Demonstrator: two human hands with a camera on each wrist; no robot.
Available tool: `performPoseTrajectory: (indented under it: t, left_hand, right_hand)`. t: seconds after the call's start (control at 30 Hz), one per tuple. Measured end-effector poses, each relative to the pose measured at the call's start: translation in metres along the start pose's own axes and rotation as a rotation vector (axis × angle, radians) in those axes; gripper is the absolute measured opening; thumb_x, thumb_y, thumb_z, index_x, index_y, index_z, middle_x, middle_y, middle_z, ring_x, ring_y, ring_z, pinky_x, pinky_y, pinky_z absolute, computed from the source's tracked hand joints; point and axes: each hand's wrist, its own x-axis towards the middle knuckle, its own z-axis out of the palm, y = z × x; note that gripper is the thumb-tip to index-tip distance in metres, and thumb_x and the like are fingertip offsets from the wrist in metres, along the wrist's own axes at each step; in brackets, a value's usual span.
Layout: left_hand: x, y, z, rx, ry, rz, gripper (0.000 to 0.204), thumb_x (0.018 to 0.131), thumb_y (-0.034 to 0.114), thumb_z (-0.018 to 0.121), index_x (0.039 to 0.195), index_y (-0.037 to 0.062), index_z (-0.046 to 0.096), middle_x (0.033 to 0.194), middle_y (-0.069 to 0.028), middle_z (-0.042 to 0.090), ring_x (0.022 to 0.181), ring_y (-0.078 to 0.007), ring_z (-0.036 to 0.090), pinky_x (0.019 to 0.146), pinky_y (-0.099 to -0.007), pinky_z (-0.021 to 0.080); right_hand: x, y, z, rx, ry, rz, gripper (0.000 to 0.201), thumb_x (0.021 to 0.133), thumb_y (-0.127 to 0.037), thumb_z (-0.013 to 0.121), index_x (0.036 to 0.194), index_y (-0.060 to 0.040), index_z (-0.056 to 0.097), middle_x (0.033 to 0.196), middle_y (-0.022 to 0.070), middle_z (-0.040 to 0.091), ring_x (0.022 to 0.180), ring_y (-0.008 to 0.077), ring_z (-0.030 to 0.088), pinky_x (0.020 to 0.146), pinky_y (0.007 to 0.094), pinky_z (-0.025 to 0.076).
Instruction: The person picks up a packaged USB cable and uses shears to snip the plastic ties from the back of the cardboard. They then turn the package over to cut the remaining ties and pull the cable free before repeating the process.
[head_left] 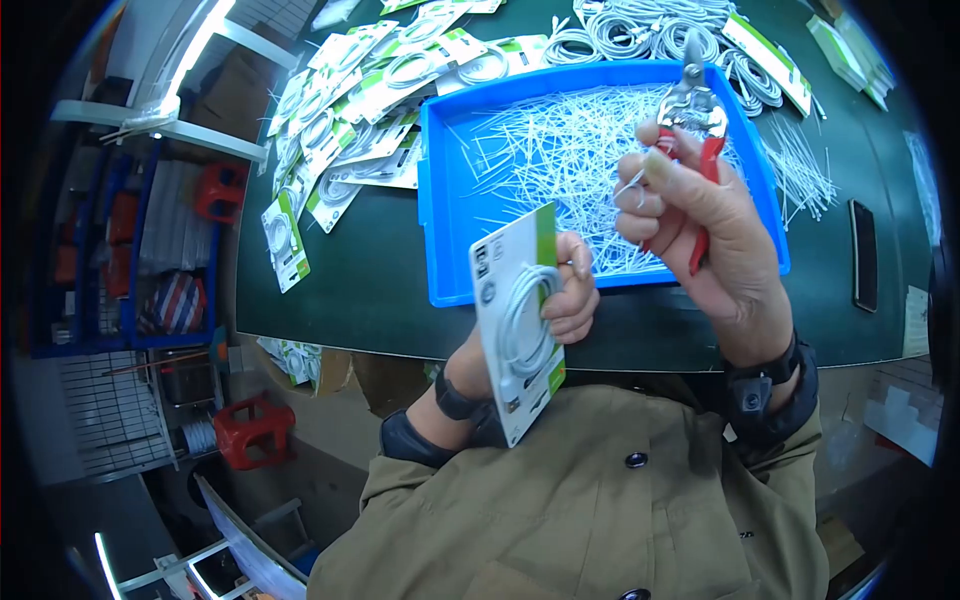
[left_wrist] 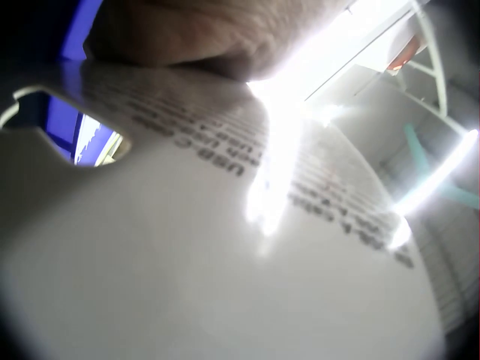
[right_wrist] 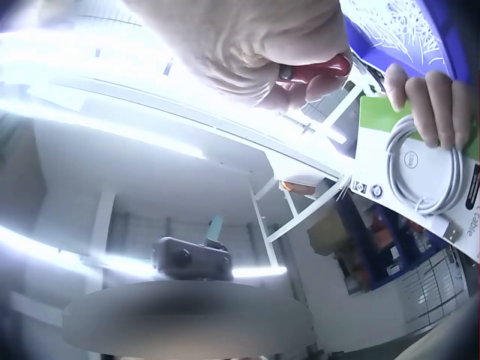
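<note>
My left hand (head_left: 570,295) holds a white and green cardboard card (head_left: 500,262) upright near the front table edge, fingers over its right side. A coiled white USB cable (right_wrist: 394,169) lies on the card's face. In the left wrist view, the printed back of the card (left_wrist: 187,240) fills most of the picture. Raised over the blue tray (head_left: 431,220), my right hand (head_left: 725,225) grips red-handled pruning shears (head_left: 692,108), blades pointing up. A thin white strip (head_left: 632,186) shows at its thumb and fingertips. Many white cable ties (head_left: 570,140) lie loose in the tray.
Carded cables (head_left: 385,100) are heaped at the back left of the green table. Loose coiled cables (head_left: 640,35) lie behind the tray. More ties (head_left: 800,180) and a phone (head_left: 863,255) are to the right. A red stool (head_left: 255,430) stands on the floor at left.
</note>
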Motion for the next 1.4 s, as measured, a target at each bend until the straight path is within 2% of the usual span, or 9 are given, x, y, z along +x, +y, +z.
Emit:
performPoseTrajectory:
  t: [0.2,0.43,0.57,0.67,0.83,1.07,1.23,1.33,1.4]
  left_hand:
    - [-0.043,0.024,-0.010,0.021,0.032,0.140,0.037,0.108,0.041,0.056,0.110,0.0043,0.053,0.068,0.0033,0.044,0.060,-0.0107,0.043,0.053,-0.0258,0.038]
    - [-0.216,0.084,-0.072,0.481,0.490,0.566,0.026,0.112,0.030,0.051,0.101,0.0062,0.054,0.063,0.0003,0.045,0.054,-0.0127,0.042,0.048,-0.0278,0.038]
    - [-0.278,0.057,-0.046,0.833,1.643,0.874,0.051,0.114,0.050,0.042,0.099,0.0062,0.062,0.073,-0.0014,0.057,0.064,-0.0136,0.054,0.055,-0.0307,0.044]
    - [-0.346,0.048,-0.065,0.823,2.037,0.742,0.059,0.112,0.055,0.043,0.097,0.0038,0.067,0.084,-0.0045,0.067,0.074,-0.0141,0.061,0.066,-0.0308,0.049]
    - [-0.358,0.058,-0.092,0.932,2.095,0.722,0.059,0.111,0.053,0.044,0.095,0.0018,0.071,0.093,-0.0095,0.075,0.083,-0.0140,0.067,0.076,-0.0290,0.052]
    - [-0.263,0.177,-0.109,1.641,1.826,0.646,0.029,0.103,0.026,0.068,0.103,-0.0030,0.068,0.085,-0.0066,0.069,0.077,-0.0156,0.062,0.075,-0.0318,0.052]
    - [-0.203,0.247,-0.157,2.258,1.766,0.128,0.061,0.089,0.042,0.080,0.129,-0.0021,0.062,0.118,-0.0204,0.069,0.113,-0.0368,0.065,0.098,-0.0479,0.052]
    - [-0.184,0.259,-0.178,2.174,1.804,-0.143,0.078,0.085,0.045,0.082,0.139,-0.0025,0.054,0.132,-0.0234,0.064,0.124,-0.0435,0.058,0.106,-0.0543,0.048]
    - [-0.188,0.261,-0.195,2.295,1.760,-0.159,0.069,0.087,0.038,0.078,0.137,-0.0032,0.053,0.130,-0.0251,0.066,0.121,-0.0452,0.059,0.104,-0.0570,0.049]
  right_hand:
    - [0.003,0.003,-0.009,-0.187,0.080,0.067,0.039,0.097,-0.016,0.079,0.124,-0.0026,0.055,0.094,0.0044,0.061,0.081,0.0132,0.062,0.071,0.0291,0.053]
    - [0.007,-0.005,-0.019,-0.462,0.162,0.072,0.039,0.093,-0.015,0.078,0.124,0.0003,0.058,0.092,0.0052,0.063,0.077,0.0133,0.062,0.069,0.0281,0.051]
    - [0.013,-0.004,-0.040,-1.020,0.226,-0.221,0.032,0.095,-0.009,0.073,0.124,0.0001,0.061,0.104,0.0080,0.069,0.090,0.0141,0.067,0.080,0.0289,0.055]
    - [0.021,-0.008,-0.062,-1.266,0.255,-0.489,0.030,0.099,-0.004,0.067,0.128,0.0004,0.061,0.118,0.0124,0.071,0.107,0.0179,0.068,0.093,0.0323,0.056]
    - [0.020,-0.010,-0.070,-1.207,0.269,-0.369,0.039,0.102,-0.018,0.069,0.136,0.0011,0.062,0.110,0.0091,0.068,0.094,0.0144,0.066,0.083,0.0282,0.054]
    - [0.019,-0.008,-0.078,-1.152,0.259,-0.279,0.046,0.105,-0.028,0.068,0.144,-0.0046,0.062,0.085,-0.0016,0.059,0.070,0.0047,0.054,0.061,0.0215,0.042]
    - [0.022,-0.005,-0.081,-1.071,0.260,-0.284,0.047,0.112,-0.030,0.056,0.153,-0.0070,0.056,0.076,-0.0045,0.050,0.065,0.0041,0.050,0.059,0.0221,0.040]
    - [0.019,-0.009,-0.079,-1.111,0.238,-0.251,0.049,0.112,-0.031,0.056,0.155,-0.0076,0.054,0.077,-0.0051,0.048,0.064,0.0036,0.048,0.058,0.0217,0.039]
    - [0.020,-0.009,-0.080,-1.111,0.242,-0.232,0.051,0.112,-0.032,0.056,0.157,-0.0086,0.051,0.079,-0.0059,0.047,0.065,0.0030,0.045,0.058,0.0213,0.038]
